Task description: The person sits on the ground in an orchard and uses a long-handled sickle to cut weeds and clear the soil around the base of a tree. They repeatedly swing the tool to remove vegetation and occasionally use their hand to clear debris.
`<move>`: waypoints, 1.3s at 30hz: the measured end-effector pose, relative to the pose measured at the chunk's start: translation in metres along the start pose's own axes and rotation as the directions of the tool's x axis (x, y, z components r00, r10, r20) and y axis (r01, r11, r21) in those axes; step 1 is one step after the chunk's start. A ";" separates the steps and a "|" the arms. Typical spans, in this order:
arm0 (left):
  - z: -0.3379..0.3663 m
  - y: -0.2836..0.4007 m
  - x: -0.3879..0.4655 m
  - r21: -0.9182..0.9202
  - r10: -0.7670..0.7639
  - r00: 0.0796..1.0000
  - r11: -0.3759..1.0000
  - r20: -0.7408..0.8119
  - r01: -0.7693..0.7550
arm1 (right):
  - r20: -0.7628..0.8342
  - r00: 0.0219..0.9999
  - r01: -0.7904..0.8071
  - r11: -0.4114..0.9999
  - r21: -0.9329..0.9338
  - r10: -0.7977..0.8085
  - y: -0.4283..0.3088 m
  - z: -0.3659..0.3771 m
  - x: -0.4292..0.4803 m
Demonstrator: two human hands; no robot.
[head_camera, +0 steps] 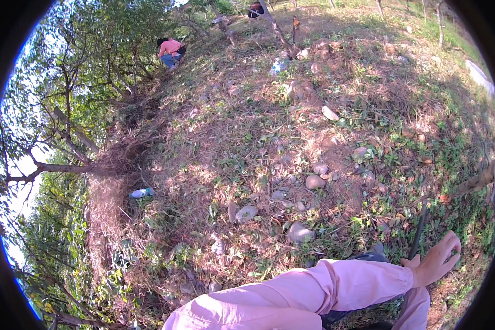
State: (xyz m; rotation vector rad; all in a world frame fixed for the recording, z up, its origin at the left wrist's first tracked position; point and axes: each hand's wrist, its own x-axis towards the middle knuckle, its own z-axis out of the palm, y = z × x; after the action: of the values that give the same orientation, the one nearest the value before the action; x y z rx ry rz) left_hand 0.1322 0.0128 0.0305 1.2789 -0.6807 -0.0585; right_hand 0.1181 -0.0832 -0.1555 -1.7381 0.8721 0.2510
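Observation:
My left hand (pixel 435 260) reaches across to the lower right from a long pink sleeve (pixel 288 288). Its fingers are bent and spread, and I see nothing held in them. A dark, slender, slightly curved tool or stick (pixel 418 233) stands beside the thumb; whether they touch is unclear. A second pink sleeve (pixel 416 307) shows below the left wrist, but my right hand is hidden. Low weeds (pixel 445 210), dry grass and soil lie around the left hand.
Several stones (pixel 300 233) dot the sloping ground. A plastic bottle (pixel 142 192) lies at left near a tree branch (pixel 62 168). Farther up are a crumpled plastic item (pixel 278 66), a leaning trunk (pixel 278 31) and a crouching person (pixel 172 51). A brown branch (pixel 474 183) crosses at right.

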 end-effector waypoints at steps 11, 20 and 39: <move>0.010 -0.003 0.000 -0.026 0.027 0.999 0.999 -0.039 -0.028 | 0.054 0.998 0.012 1.000 -0.003 -0.012 -0.006 -0.001 -0.007; -0.003 -0.007 0.007 -0.042 -0.010 0.997 0.999 -0.075 0.007 | 0.114 0.991 0.068 0.998 -0.016 -0.066 -0.031 0.008 -0.011; -0.024 -0.015 0.018 0.018 -0.071 0.976 0.997 -0.207 0.077 | 0.307 0.926 0.212 0.976 0.053 -0.217 -0.081 -0.015 -0.142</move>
State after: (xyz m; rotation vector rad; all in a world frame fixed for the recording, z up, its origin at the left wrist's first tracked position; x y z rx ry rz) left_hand 0.1636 0.0213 0.0225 1.3139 -0.4564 0.0225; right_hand 0.0679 -0.0280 -0.0099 -1.7018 0.4488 0.3584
